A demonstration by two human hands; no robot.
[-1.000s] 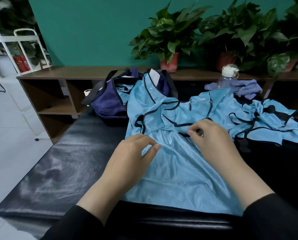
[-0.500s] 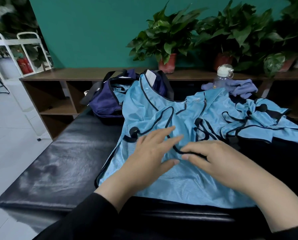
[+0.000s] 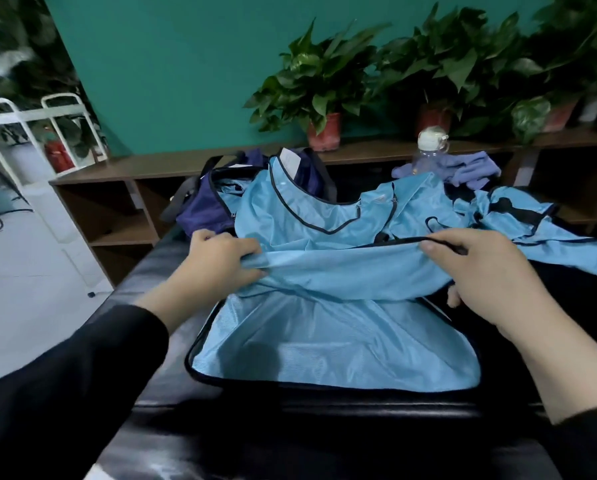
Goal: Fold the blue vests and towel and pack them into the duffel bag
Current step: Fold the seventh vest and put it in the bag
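A light blue vest (image 3: 335, 344) with black trim lies on the black padded bench (image 3: 172, 441). My left hand (image 3: 217, 263) grips its left side and my right hand (image 3: 480, 271) grips its right side, holding a fold of the cloth lifted across the middle. Its neck end drapes over the open navy duffel bag (image 3: 203, 209) behind. More blue vests (image 3: 518, 220) lie crumpled at the right. A purple towel (image 3: 470, 171) sits bunched at the back right.
A clear water bottle (image 3: 428, 150) with a white cap stands by the towel. A low wooden shelf (image 3: 117, 209) with potted plants (image 3: 324, 109) runs behind the bench. A white metal rack (image 3: 20, 133) stands on the tiled floor at the left.
My hands moved apart from the vest's middle to its two sides, took hold of the cloth and lifted a fold. The camera leaned closer to the bench.
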